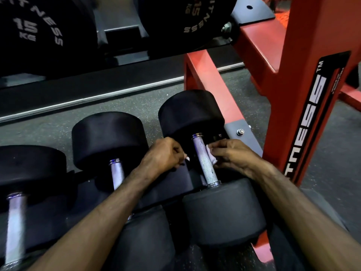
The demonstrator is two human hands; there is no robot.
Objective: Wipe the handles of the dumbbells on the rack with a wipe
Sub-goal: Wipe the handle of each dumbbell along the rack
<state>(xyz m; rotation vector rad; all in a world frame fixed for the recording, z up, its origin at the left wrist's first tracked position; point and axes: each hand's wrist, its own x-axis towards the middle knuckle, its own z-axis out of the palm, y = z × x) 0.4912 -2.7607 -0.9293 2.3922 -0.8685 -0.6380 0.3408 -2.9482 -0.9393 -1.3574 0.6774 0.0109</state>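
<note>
Three black dumbbells are seen lying side by side on the low shelf of a red rack [304, 79]. The right dumbbell [222, 210] is the one being cleaned. Its silver handle [205, 159] is seen bare between the two hands. A white wipe [211, 157] is pinched in the fingers of the right hand [232, 153], and it is pressed against the right side of that handle. The left hand [162, 155] is curled shut just left of the handle, and a tiny white end is seen poking out by its fingertips. It cannot be told if that end is part of the same wipe. The middle dumbbell [109, 137] is partly hidden by the left arm. The left dumbbell [25, 165] is found well apart from both hands. Two big round weights marked 15 KG [27, 28] are seen on the shelf above.
</note>
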